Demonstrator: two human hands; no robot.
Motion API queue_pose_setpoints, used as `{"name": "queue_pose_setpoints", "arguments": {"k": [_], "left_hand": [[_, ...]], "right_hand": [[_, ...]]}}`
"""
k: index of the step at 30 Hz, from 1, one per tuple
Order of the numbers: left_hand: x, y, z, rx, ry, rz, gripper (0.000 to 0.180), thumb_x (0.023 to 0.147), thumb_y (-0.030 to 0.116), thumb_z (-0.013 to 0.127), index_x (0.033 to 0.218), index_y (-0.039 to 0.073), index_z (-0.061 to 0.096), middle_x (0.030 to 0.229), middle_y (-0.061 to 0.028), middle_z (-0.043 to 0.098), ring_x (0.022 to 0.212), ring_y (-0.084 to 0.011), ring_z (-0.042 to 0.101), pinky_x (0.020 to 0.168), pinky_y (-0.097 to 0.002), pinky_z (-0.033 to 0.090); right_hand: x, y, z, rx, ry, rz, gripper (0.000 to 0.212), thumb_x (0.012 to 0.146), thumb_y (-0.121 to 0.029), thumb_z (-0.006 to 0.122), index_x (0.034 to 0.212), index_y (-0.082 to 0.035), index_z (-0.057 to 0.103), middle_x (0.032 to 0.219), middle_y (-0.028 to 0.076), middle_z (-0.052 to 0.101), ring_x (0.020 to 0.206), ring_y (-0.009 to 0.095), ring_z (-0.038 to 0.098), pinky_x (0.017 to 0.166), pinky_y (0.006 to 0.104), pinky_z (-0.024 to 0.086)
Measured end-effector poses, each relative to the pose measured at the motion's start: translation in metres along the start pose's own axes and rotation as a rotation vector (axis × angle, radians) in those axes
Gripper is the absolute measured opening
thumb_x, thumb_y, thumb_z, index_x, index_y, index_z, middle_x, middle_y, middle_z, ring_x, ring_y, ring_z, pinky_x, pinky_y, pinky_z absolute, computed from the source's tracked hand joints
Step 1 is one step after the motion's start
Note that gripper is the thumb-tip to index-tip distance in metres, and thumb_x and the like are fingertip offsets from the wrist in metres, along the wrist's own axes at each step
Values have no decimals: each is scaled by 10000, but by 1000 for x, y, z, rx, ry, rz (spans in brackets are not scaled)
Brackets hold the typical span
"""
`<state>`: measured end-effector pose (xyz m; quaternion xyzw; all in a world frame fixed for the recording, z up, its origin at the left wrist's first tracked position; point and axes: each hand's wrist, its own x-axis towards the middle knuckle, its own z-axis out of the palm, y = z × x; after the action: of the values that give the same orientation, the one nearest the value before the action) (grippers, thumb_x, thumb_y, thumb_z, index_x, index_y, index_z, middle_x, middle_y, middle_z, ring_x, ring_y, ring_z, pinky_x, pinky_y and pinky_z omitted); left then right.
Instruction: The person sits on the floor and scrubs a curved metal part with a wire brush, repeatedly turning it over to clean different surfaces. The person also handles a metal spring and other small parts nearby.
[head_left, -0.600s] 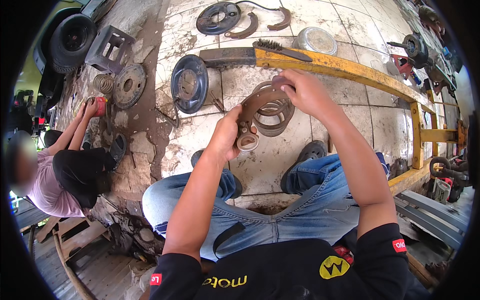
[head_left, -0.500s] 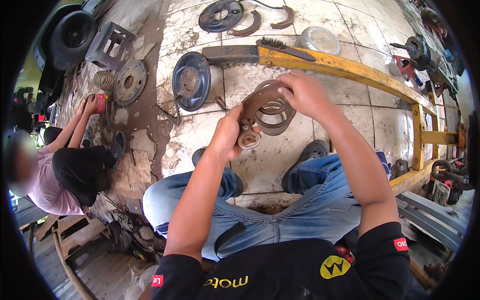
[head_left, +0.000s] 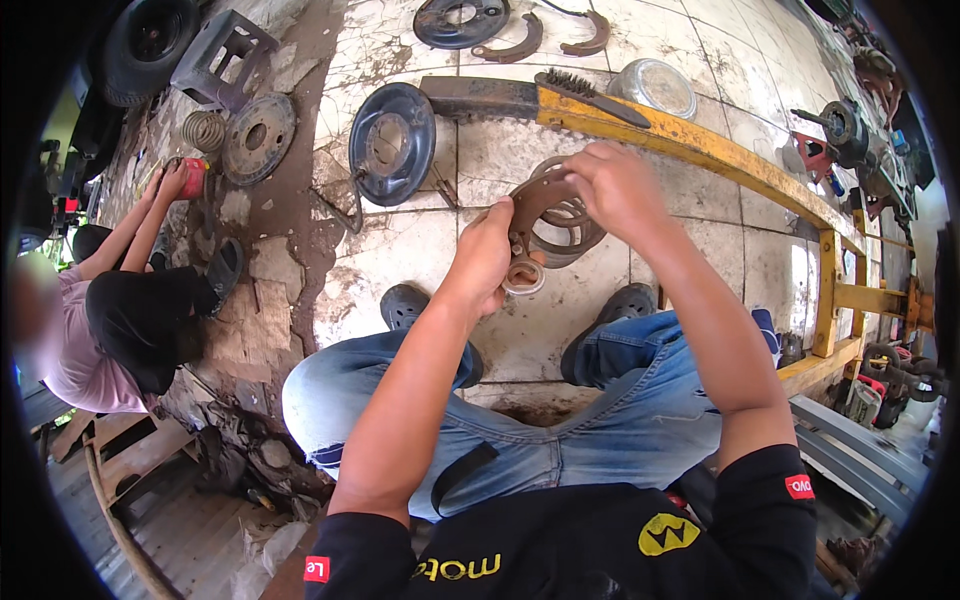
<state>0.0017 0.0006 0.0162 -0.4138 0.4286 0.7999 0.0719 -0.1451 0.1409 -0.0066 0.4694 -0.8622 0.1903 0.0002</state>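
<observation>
A brown, curved brake shoe (head_left: pixel 540 203) is held up in front of me, its lower end in my left hand (head_left: pixel 487 250), which is closed round it. My right hand (head_left: pixel 615 190), slightly smeared, has its fingers bent over the shoe's upper end; whether something thin lies under them is hidden. By the left fingers, at the shoe's lower end, shows a small pale metal ring (head_left: pixel 524 277). Partly covered by the shoe, a rusty coil spring (head_left: pixel 578 245) stands on the tiles just beyond.
A yellow steel frame (head_left: pixel 700 145) runs across beyond my hands, a wire brush (head_left: pixel 590 95) lying on it. Around it are a dark backing plate (head_left: pixel 415 165), two more brake shoes (head_left: pixel 515 42) and a round metal pan (head_left: pixel 655 88). A person (head_left: pixel 110 330) squats at left holding something red.
The view has shifted a little. My right hand has curled further over the shoe's upper end, its thumb now less visible. My left hand keeps its hold.
</observation>
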Motion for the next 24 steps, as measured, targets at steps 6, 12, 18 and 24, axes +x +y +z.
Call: {"name": "queue_pose_setpoints", "arguments": {"k": [6,12,18,24], "left_hand": [[-3,3,0,-3,25,-5,449,1021,423,464,1121,-4,560,787,-85,591,634,-169,635,460,-304,478],[-1,1,0,11,23,-5,446,1021,414,473,1133,-10,555,795,-74,569,621,-177,634,462,-312,487],[3,-3,0,-10,15,14,441,1018,406,486,1133,-15,553,799,-71,562,618,-187,637,463,-310,494],[2,-3,-1,10,27,18,439,1017,409,487,1107,-14,561,793,-75,564,624,-192,643,446,-313,484]], "right_hand": [[2,6,0,5,-70,49,92,847,-94,647,904,-103,718,875,86,627,918,299,620,816,426,496],[2,-9,-5,86,-2,19,90,835,-88,657,899,-81,720,853,100,633,917,316,632,817,436,501],[2,8,-9,73,-57,78,99,834,-89,663,911,-81,726,858,108,643,902,319,637,800,434,503],[2,7,4,132,-32,2,125,834,-77,679,951,-84,723,848,121,617,865,334,619,737,438,495]]}}
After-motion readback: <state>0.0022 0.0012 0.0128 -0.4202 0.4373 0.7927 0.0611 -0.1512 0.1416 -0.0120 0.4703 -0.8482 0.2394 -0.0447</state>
